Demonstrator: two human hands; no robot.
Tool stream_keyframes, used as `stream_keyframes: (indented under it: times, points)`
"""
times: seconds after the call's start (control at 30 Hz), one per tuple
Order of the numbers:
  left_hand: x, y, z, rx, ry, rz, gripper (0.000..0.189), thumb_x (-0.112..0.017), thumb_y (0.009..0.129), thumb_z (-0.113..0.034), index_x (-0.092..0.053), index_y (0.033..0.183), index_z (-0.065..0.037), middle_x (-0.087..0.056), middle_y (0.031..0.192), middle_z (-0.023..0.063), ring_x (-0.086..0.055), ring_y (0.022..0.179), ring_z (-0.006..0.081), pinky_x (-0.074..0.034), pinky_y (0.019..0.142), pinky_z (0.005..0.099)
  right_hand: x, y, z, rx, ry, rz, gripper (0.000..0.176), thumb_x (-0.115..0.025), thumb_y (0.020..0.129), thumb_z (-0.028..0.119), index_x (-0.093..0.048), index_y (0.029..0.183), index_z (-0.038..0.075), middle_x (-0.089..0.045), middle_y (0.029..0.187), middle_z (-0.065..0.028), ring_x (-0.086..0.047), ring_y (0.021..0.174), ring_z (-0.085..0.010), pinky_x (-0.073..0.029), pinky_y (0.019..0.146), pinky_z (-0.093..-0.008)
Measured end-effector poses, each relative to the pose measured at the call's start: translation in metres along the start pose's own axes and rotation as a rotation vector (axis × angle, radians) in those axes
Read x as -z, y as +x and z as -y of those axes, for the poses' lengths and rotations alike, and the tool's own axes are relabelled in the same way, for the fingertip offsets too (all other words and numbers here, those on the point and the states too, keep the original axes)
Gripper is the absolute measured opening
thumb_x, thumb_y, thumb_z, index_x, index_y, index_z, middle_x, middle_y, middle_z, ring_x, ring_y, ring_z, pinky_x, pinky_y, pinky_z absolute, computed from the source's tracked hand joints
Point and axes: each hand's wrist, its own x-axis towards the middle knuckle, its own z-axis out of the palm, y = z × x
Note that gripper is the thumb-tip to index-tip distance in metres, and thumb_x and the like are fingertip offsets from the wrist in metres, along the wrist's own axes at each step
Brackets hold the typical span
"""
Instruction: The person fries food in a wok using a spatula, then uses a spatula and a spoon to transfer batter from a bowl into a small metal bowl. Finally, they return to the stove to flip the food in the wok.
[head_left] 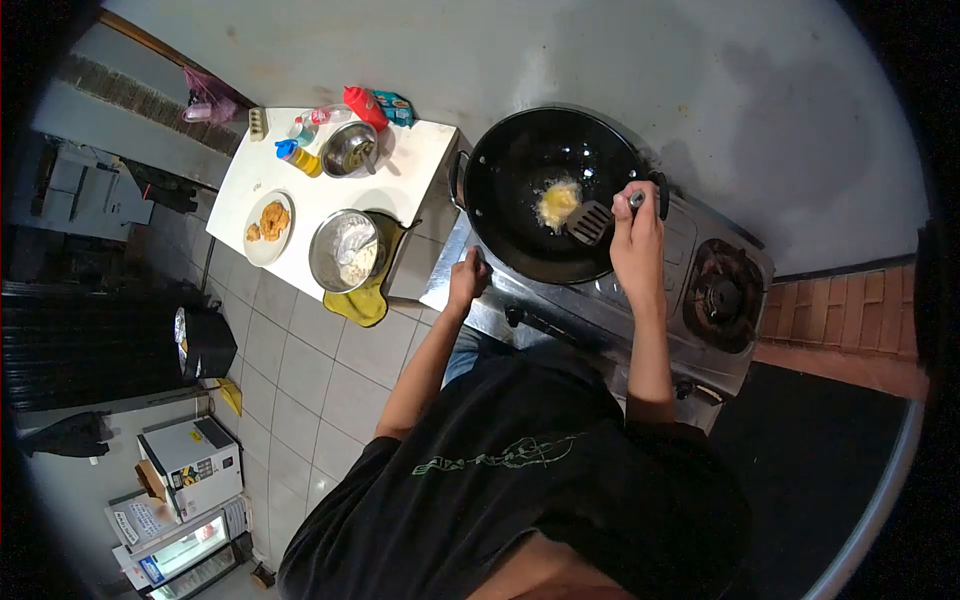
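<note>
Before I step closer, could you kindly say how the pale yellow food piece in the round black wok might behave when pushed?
The pale yellow food piece would probably slide, since the round black wok gleams wetly around it. Its ragged edges look fragile, and its pale colour may suggest softness.

A kitchen, by all I see from here: gas stove (722,295) with a bare burner showing, black wok (510,235) over the other end, a pale-yellow portion of food (556,203) in it. Alongside, a white worktop (428,158) bearing a plate (256,212) of browned pieces, metal bowl (336,140), red bottle (366,106).
</note>
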Motion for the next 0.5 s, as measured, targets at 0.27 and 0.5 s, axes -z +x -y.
stream_keyframes:
  times: [0.27, 0.5]
  points:
    - [0.002, 0.002, 0.002, -0.009, 0.013, 0.001, 0.058, -0.037, 0.094, -0.049, -0.043, 0.051, -0.010, -0.041, 0.045, 0.0028, -0.037, 0.036, 0.0134, -0.025, 0.036, 0.0275, 0.001, 0.000, -0.003, -0.008, -0.006, 0.034, 0.018, -0.045, 0.095, 0.020, -0.043, 0.101, 0.004, -0.053, 0.080, -0.0214, -0.054, 0.077, -0.0445, -0.043, 0.068, -0.0446]
    - [0.008, 0.011, 0.011, 0.031, -0.026, 0.039, 0.058, -0.038, 0.093, -0.050, -0.043, 0.051, -0.010, -0.039, 0.044, 0.0014, -0.035, 0.035, 0.0123, -0.024, 0.035, 0.0269, 0.003, 0.000, 0.003, -0.001, -0.080, 0.049, 0.018, -0.045, 0.095, 0.020, -0.042, 0.101, 0.003, -0.054, 0.081, -0.0210, -0.054, 0.078, -0.0438, -0.043, 0.069, -0.0438]
